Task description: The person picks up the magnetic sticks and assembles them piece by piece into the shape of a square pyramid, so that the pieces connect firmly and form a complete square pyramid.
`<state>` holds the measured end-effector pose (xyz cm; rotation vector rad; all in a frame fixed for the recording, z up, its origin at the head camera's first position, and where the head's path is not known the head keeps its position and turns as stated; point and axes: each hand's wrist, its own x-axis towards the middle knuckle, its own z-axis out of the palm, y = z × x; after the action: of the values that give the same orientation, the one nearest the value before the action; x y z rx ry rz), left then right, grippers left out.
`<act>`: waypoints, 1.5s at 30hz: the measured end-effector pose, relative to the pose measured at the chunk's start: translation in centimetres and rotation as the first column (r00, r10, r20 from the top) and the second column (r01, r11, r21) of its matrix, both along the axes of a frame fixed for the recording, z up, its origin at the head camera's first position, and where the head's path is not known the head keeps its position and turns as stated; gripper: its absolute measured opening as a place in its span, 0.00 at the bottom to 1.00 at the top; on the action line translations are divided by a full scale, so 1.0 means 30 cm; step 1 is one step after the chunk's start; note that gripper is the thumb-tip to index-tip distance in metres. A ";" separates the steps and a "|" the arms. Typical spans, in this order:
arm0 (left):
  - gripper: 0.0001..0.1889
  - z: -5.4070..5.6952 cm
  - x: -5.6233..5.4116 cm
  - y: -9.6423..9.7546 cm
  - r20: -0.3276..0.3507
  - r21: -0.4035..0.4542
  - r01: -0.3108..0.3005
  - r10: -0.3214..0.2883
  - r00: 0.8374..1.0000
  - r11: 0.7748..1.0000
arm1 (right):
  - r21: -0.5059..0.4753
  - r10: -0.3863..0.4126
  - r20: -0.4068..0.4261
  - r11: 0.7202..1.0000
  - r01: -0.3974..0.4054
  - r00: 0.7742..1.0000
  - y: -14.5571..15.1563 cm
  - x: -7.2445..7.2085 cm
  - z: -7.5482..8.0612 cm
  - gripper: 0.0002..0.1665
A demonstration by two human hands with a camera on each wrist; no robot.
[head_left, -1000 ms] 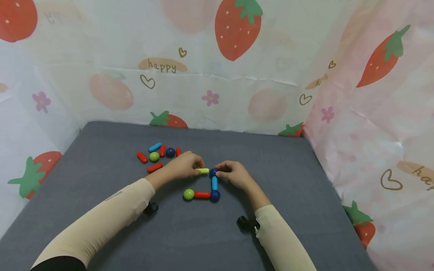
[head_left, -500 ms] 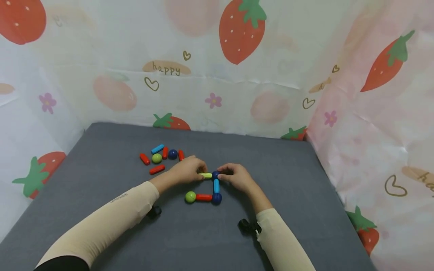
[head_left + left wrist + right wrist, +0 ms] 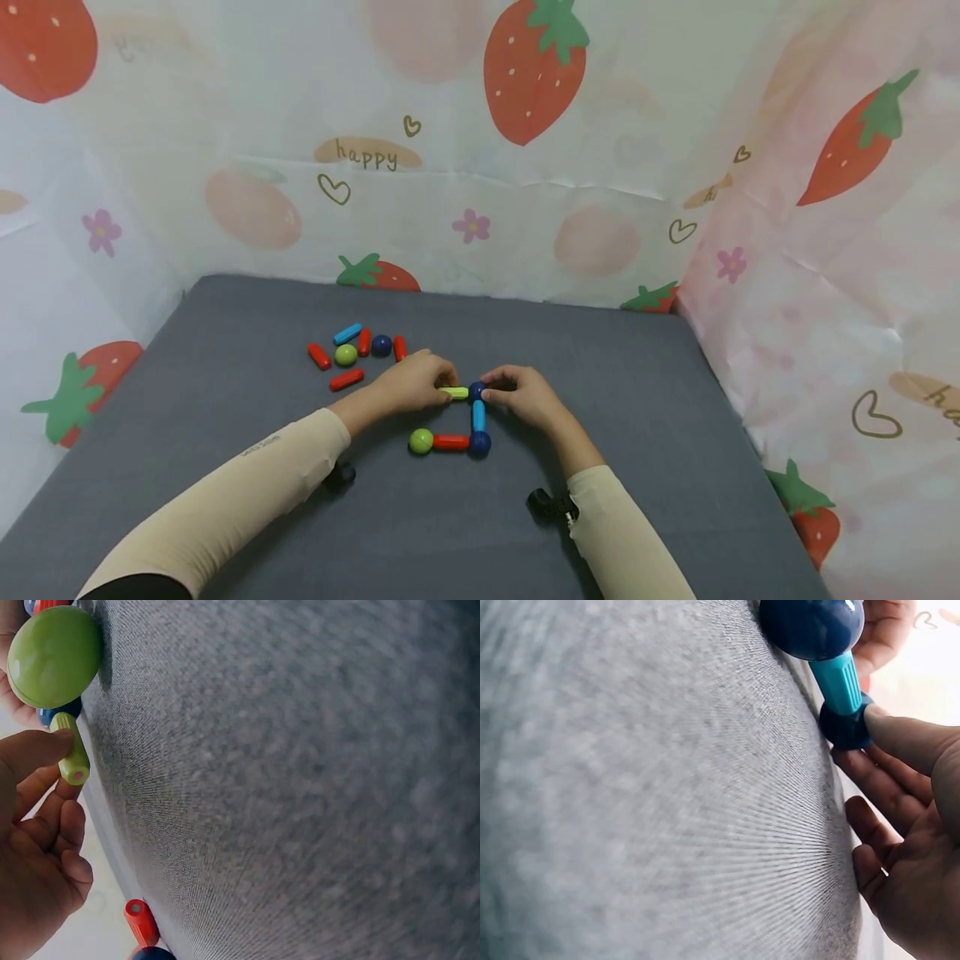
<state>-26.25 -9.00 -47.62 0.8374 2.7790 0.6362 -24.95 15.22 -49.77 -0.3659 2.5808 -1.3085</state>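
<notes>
My left hand [image 3: 416, 379] pinches a yellow-green rod [image 3: 73, 754] between thumb and fingers, its far end against a dark blue ball [image 3: 477, 391]. That same ball is held by the thumb and fingertips of my right hand [image 3: 528, 400]. From it a light blue rod [image 3: 837, 682] runs toward me to a second dark blue ball [image 3: 479, 443]. A red rod [image 3: 451, 442] leads left from there and ends at a green ball [image 3: 421, 441]. In the left wrist view this green ball looms large beside the left thumb.
Behind and left of my left hand lie loose pieces: several red rods [image 3: 347, 380], a light blue rod [image 3: 347, 334], a green ball [image 3: 346, 355] and a dark blue ball [image 3: 382, 345]. Strawberry-print sheets [image 3: 450, 192] stand round the grey table [image 3: 420, 533].
The yellow-green rod has moved right, from a small gap to meeting the dark blue ball in my right hand. Over the last half second the hands have stayed nearly still.
</notes>
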 end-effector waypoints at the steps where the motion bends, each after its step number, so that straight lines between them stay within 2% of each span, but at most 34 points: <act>1: 0.04 -0.004 0.002 -0.001 -0.001 -0.001 -0.003 0.003 1.000 1.000 | -0.001 0.004 0.004 1.000 -0.004 1.000 0.000 0.001 -0.001 0.12; 12: 0.04 -0.010 0.000 0.008 -0.021 0.020 -0.020 0.021 1.000 1.000 | 0.001 0.013 0.013 1.000 -0.013 1.000 0.006 -0.008 0.016 0.12; 19: 0.05 -0.021 0.003 0.001 -0.006 0.026 -0.031 0.031 0.999 0.999 | 0.003 0.023 0.032 1.000 -0.023 0.999 0.002 -0.009 0.013 0.12; 24: 0.05 -0.022 0.003 0.001 -0.038 0.034 -0.017 0.019 0.999 0.999 | -0.003 0.009 0.031 1.000 -0.009 0.999 0.001 -0.005 0.014 0.12; 31: 0.06 -0.020 0.002 0.011 -0.110 -0.016 0.018 -0.020 0.994 1.000 | 0.003 0.011 0.011 1.000 -0.011 1.000 0.000 -0.002 0.013 0.12; 38: 0.06 -0.018 0.005 0.010 -0.084 -0.010 0.005 -0.006 0.996 1.000 | 0.015 0.021 -0.007 1.000 -0.021 1.000 -0.001 0.000 0.011 0.14; 45: 0.07 -0.020 0.008 0.009 -0.100 0.011 0.011 -0.010 0.995 1.000 | 0.023 0.002 -0.014 1.000 -0.001 1.000 -0.005 -0.001 0.007 0.14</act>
<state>-26.01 -8.73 -48.23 0.9100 2.8603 0.6250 -25.00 15.06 -49.57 -0.3743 2.6046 -1.2789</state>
